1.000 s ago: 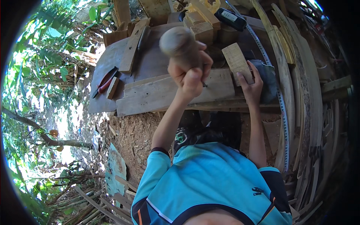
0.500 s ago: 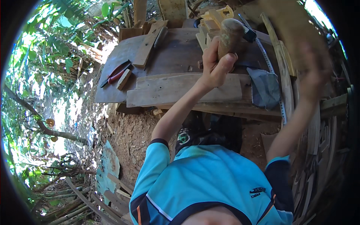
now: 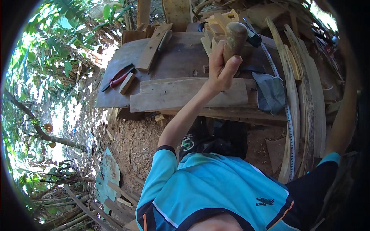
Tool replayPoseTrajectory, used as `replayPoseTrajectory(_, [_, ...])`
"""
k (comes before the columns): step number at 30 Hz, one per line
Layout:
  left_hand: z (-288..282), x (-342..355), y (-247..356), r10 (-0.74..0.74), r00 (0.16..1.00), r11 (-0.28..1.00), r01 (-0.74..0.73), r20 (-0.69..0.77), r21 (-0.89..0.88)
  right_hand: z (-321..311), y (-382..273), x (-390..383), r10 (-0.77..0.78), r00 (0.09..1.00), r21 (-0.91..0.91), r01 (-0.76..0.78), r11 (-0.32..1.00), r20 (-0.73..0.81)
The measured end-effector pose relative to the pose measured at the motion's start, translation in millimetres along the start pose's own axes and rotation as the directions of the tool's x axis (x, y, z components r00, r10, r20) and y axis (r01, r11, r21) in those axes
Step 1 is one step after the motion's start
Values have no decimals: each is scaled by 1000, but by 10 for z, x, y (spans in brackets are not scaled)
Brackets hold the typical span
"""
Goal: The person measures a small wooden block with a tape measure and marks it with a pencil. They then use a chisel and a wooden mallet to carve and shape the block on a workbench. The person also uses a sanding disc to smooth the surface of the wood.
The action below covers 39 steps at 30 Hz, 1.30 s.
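My left hand is wrapped round a thick, rounded wooden handle, held upright over the work table. The fist hides the handle's lower end, so what it belongs to does not show. Below that hand lies a flat wooden board along the table's near edge. My right arm is stretched out to the far right. The right hand is lost in the dark rim of the picture, and neither its fingers nor anything in them can be made out.
Red-handled pliers lie by a small wood block on the left. Right of the board hang a grey cloth and an extended tape measure. Long wooden planks lean at the right. Wood pieces sit at the back.
My right hand has swung outward to the right rim; half a second ago it was blurred above the planks with a large brownish thing. My left hand still grips the handle in place.
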<state>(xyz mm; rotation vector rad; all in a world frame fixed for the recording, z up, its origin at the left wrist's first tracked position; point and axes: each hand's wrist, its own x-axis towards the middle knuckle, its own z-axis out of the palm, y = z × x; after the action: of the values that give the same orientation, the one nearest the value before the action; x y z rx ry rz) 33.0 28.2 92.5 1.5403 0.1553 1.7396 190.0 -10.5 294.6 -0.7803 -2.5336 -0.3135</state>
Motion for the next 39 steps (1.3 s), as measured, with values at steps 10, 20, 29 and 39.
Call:
replayPoseTrajectory(10, [69,-10,-10,-5,1000,1000,5,4,-27,46,-143,54,-43,999,44,42,998,15])
replayPoseTrajectory(20, [124,-5,62,-56,995,994,48,-84,-98,4,-63,135,-97,993,84,103,991,-72])
replayPoseTrajectory(29, [161,0,39,-14,1000,998,12,-24,-63,-1,-70,110,-130,988,98,137,986,-80])
replayPoseTrajectory(39, [243,69,113,55,996,969,-38,-65,245,-61,-1,104,-153,961,52,170,984,-232])
